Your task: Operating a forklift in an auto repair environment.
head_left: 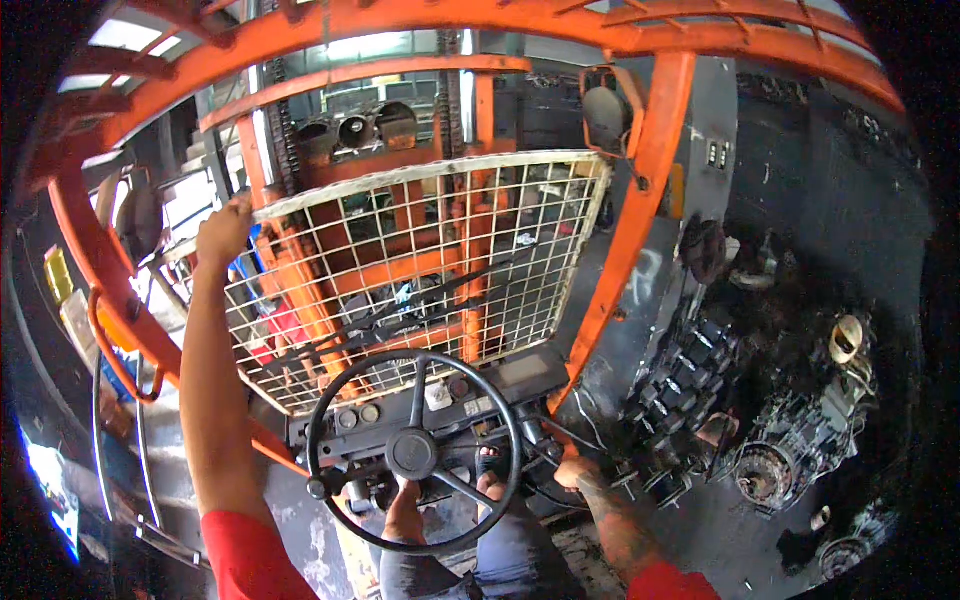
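Note:
My left hand (pixel 225 230) reaches up and forward, its fingers closed over the top left corner of a cream wire mesh guard (pixel 410 185). The guard stands tilted across the front of an orange forklift, behind the dashboard (pixel 520 375). My right hand (pixel 576 474) is low at the right, fingers curled closed just beside a black-knobbed lever (pixel 553 450); what lies inside them is hidden. Between my arms is the black steering wheel (pixel 413 455), touched by neither hand. A sandalled foot (pixel 490 460) shows through the wheel's rim.
Orange posts (pixel 632 240) and overhead bars frame the cab, with a round mirror (pixel 607 115) at upper right. Beyond the mesh stands the orange mast (pixel 480 200). Greasy engine parts (pixel 765 475) lie on the floor at right. Metal rails (pixel 100 440) stand at left.

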